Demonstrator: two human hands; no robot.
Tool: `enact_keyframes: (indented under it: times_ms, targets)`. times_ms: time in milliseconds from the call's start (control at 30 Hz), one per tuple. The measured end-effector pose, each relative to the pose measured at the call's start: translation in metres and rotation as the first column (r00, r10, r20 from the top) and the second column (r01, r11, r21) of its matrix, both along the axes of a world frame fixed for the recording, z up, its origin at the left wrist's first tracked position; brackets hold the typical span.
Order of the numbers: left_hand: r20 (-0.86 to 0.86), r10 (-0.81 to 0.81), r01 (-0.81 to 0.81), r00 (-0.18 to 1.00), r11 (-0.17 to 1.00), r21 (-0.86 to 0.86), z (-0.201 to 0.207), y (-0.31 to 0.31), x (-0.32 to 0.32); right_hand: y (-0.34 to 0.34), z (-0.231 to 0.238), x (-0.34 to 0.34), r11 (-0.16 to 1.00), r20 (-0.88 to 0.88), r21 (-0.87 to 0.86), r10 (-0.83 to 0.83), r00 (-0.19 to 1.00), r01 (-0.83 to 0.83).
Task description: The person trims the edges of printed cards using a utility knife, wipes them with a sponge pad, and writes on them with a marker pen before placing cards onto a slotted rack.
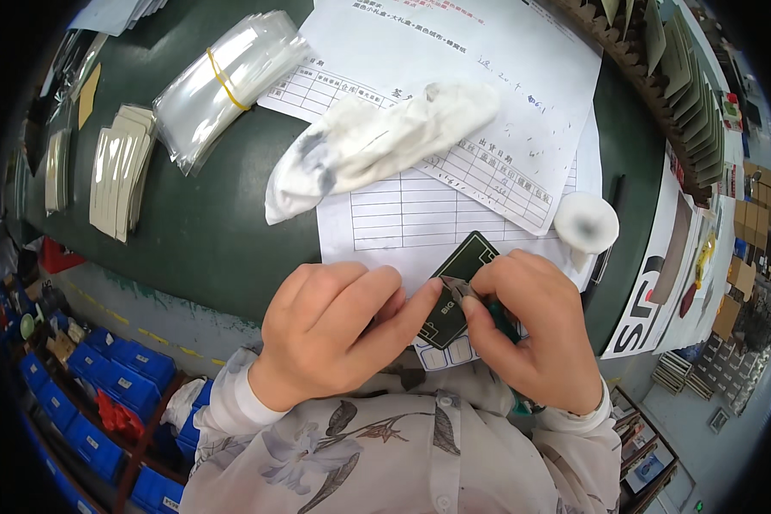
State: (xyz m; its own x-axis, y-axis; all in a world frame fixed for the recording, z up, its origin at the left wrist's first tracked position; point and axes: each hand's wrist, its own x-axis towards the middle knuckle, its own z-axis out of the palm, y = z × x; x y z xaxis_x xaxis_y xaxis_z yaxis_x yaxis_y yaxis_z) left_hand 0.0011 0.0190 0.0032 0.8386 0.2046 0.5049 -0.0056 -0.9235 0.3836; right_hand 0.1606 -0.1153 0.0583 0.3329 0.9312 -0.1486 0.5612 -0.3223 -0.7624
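Observation:
A dark green card (pixel 469 254) with a gold-coloured line border lies slanted at the table's near edge, between my hands. My left hand (pixel 334 330) is closed at the card's left edge, one finger stretched onto it and the others curled; what lies beneath that finger is hidden. My right hand (pixel 535 325) is closed around small pliers (pixel 456 286) with green handles, mostly covered by my fingers. The metal jaws rest over the card, touching or nearly touching my left fingertip. Part of a white sheet with blue-outlined boxes (pixel 434 357) shows under the card.
Printed forms (pixel 385 227) spread beyond my hands, with a stained white cloth (pixel 377 141) on them. A white spool-like piece (pixel 586 224) and a dark pen (pixel 606 248) lie right. Banded clear sleeves (pixel 231 81) and stacked cards (pixel 116 176) sit left; blue bins (pixel 128 381) stand below.

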Motion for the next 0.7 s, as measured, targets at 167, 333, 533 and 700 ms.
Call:
enact_keyframes:
  times_ms: [167, 333, 533, 700]
  targets:
    - [0.015, 0.001, -0.001, 1.0, 1.0, -0.007, -0.0012, -0.0003, -0.0001, -0.0013, -0.0015, -0.0003, 1.0, 0.015, -0.023, -0.007, 1.0, 0.008]
    - [0.046, 0.002, -0.003, 0.999, 1.0, 0.017, -0.0038, 0.0013, 0.0013, -0.0015, -0.0025, -0.0008, 1.0, 0.019, -0.012, -0.012, 1.0, 0.013]
    - [0.046, 0.006, -0.007, 0.999, 1.0, 0.026, -0.0047, 0.0012, 0.0011, -0.0014, -0.0021, -0.0007, 1.0, 0.026, -0.017, -0.008, 1.0, 0.008]
    - [0.048, 0.008, -0.01, 0.999, 0.999, 0.034, -0.0047, 0.0012, 0.001, -0.0012, -0.0023, -0.0004, 1.0, 0.032, -0.016, -0.003, 0.999, 0.003]
